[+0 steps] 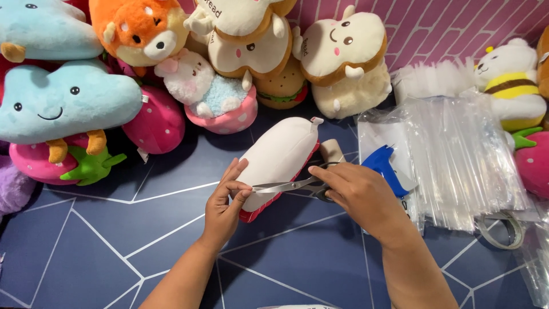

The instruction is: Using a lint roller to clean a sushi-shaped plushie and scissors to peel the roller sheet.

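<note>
Scissors at a white plush toy, centre of the frame

The right hand (357,191) grips silver scissors (289,186), fingers closed through the handles, blades across the white plush toy (280,157) with its red underside. The left hand (226,200) pinches the toy's lower edge. Clear bags (457,154) lie at right on the dark blue surface (103,229).

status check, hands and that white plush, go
Right hand gripping silver scissors, blades across white-and-red oblong plush toy. Left hand pinching plush's near edge at blade tips. Blue plastic tool lies beside, not obstructing.
</note>
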